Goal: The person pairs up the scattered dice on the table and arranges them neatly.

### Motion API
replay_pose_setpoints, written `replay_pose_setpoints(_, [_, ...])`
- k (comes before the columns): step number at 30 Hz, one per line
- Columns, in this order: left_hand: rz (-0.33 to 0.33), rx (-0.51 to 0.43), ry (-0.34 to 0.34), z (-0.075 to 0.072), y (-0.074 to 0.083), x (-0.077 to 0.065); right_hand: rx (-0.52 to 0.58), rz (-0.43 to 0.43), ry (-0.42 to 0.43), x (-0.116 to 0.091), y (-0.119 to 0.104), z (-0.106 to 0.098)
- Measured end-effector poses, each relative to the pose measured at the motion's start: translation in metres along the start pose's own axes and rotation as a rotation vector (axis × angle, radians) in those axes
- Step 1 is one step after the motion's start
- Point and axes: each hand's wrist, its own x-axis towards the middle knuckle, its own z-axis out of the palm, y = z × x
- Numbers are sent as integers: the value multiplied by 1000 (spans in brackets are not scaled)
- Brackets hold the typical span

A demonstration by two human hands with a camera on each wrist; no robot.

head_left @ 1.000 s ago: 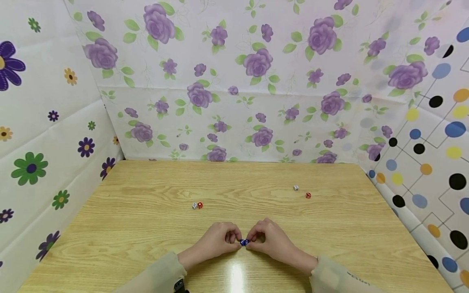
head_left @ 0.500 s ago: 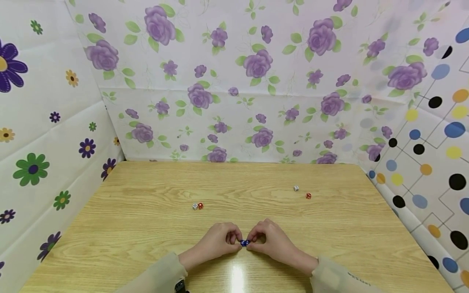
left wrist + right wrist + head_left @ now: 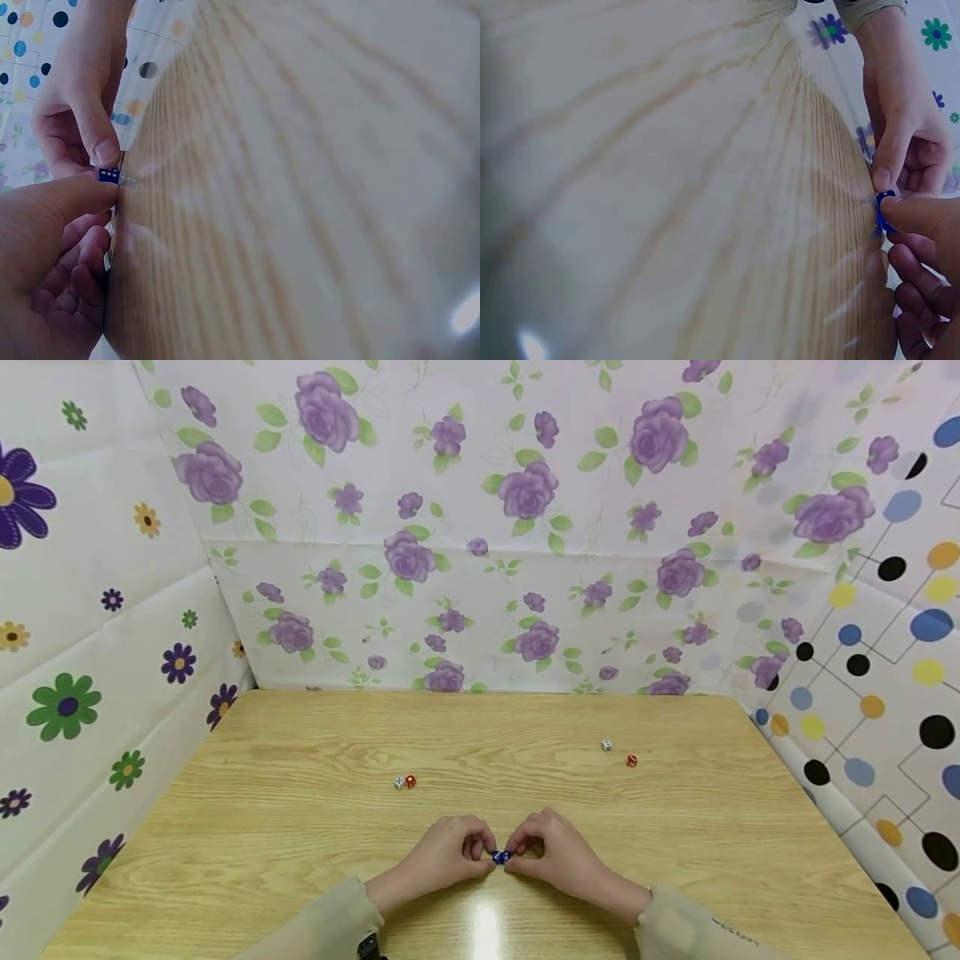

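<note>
Two blue dice with white pips, the left die [image 3: 497,857] and the right die [image 3: 507,856], sit side by side on the wooden table, seemingly touching. My left hand [image 3: 448,853] pinches the left one between thumb and index finger. From the other side my right hand [image 3: 558,850] pinches the right one the same way. In the left wrist view a blue die [image 3: 109,175] shows its pips between the two thumbs. The right wrist view has a blue die [image 3: 886,210] partly hidden behind the thumb.
Beyond the left hand, a white die [image 3: 399,783] and a red die [image 3: 410,782] lie together. Farther back on the right are a white die [image 3: 607,746] and a red die [image 3: 632,761], set apart. Patterned cloths surround the wooden table [image 3: 300,827] on three sides.
</note>
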Motion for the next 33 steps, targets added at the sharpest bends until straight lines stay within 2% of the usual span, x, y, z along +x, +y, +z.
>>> replay_pose_setpoints(33, [-53,0,-17,0,0,-1,2,12,-4,0,-1,0])
